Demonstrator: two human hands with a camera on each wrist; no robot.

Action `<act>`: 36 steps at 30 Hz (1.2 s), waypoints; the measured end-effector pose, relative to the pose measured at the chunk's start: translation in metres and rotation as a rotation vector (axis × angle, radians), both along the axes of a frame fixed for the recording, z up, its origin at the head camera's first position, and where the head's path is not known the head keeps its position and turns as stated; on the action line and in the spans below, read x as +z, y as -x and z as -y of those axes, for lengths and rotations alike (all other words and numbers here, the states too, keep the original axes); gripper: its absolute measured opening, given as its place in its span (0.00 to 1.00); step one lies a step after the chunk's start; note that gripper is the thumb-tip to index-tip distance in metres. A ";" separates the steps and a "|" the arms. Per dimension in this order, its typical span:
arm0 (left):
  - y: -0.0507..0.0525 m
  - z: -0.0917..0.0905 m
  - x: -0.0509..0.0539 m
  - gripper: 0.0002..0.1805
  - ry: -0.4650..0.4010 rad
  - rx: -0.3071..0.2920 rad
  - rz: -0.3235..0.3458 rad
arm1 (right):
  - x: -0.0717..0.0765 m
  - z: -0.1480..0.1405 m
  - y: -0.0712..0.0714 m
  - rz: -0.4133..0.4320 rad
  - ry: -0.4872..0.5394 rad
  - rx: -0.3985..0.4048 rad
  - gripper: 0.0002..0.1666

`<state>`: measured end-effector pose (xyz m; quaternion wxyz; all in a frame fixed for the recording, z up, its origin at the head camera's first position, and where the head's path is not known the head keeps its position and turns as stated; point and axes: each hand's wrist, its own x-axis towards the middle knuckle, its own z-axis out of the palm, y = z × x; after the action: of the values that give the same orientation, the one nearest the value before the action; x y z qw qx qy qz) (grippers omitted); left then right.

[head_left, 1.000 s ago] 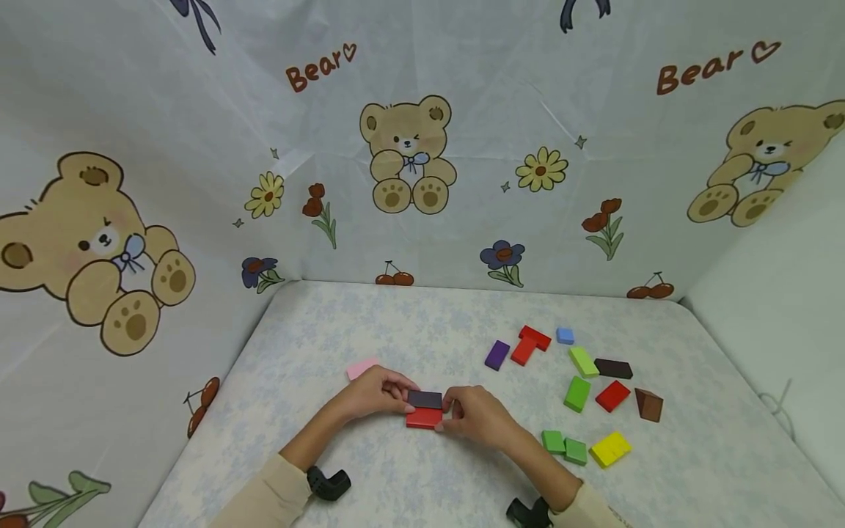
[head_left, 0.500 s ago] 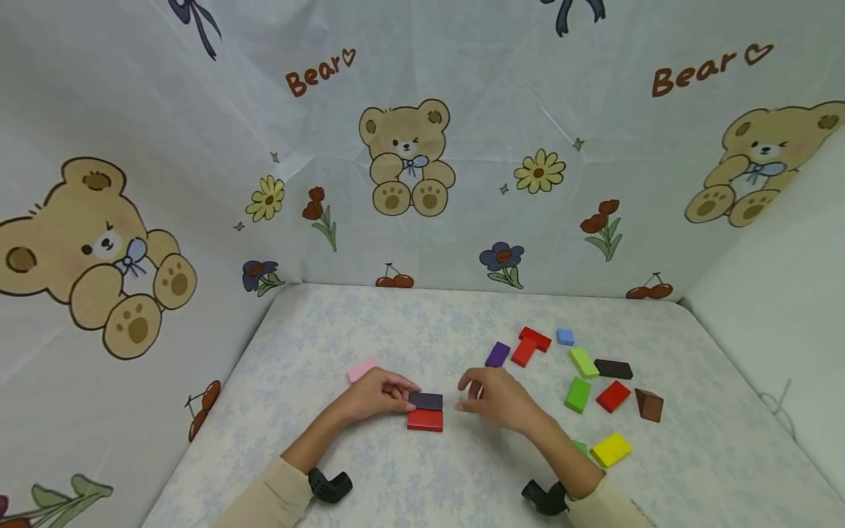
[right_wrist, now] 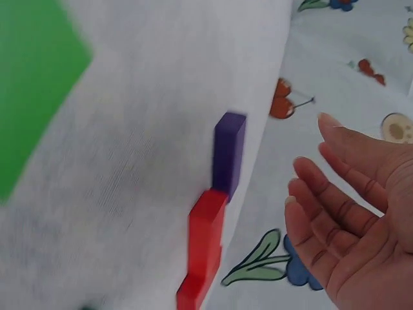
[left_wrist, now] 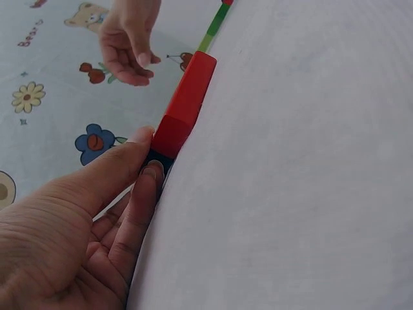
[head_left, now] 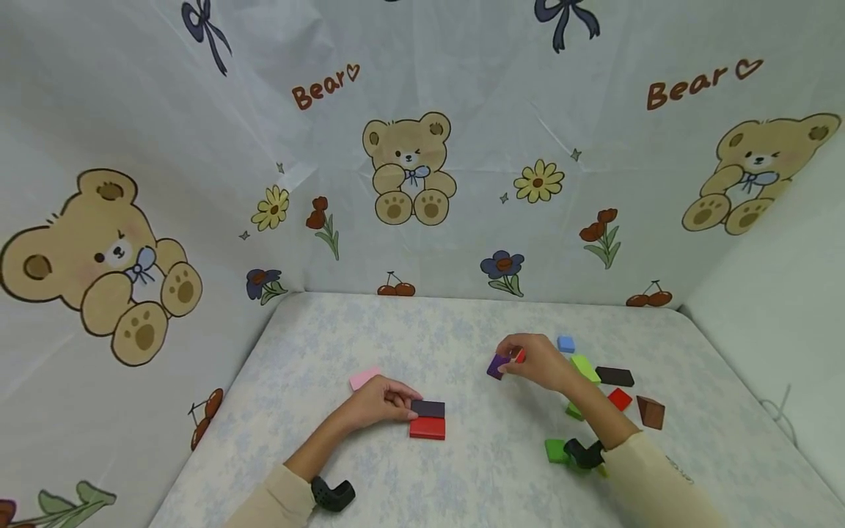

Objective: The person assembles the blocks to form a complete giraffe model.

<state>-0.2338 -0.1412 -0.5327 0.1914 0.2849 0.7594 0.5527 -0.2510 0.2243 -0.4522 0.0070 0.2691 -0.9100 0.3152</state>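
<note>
My left hand (head_left: 379,402) pinches the left end of a dark block (head_left: 429,408) that lies flat against the far side of a red block (head_left: 428,428). In the left wrist view, thumb and fingertip grip the dark block (left_wrist: 161,159) beside the red one (left_wrist: 184,103). Over the purple block (head_left: 496,367) hovers my right hand (head_left: 538,359), partly hiding the red blocks behind it. The right wrist view has this hand (right_wrist: 355,219) with fingers loosely bent and apart, a gap between them and the purple block (right_wrist: 229,152).
A pink block (head_left: 364,378) lies beyond the left hand. On the right side of the table are a blue block (head_left: 565,344), green blocks (head_left: 557,451), a dark block (head_left: 615,377), a red block (head_left: 620,400) and a brown block (head_left: 650,412). The right forearm covers some blocks.
My right hand has let go of the red block's right side and moved right and away from me to the purple block. The left hand stays on the dark block. The head view has tilted slightly.
</note>
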 end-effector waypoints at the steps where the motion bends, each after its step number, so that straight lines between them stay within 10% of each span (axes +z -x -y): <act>1: 0.000 0.000 0.000 0.16 0.000 -0.001 0.002 | -0.002 -0.003 0.004 0.002 -0.006 0.003 0.15; 36: -0.002 0.000 0.003 0.15 -0.021 -0.002 0.027 | -0.021 -0.001 0.035 0.020 -0.258 0.078 0.18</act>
<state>-0.2323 -0.1412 -0.5292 0.1991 0.2800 0.7506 0.5644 -0.2859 0.2255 -0.4731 -0.0490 0.2997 -0.9319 0.1985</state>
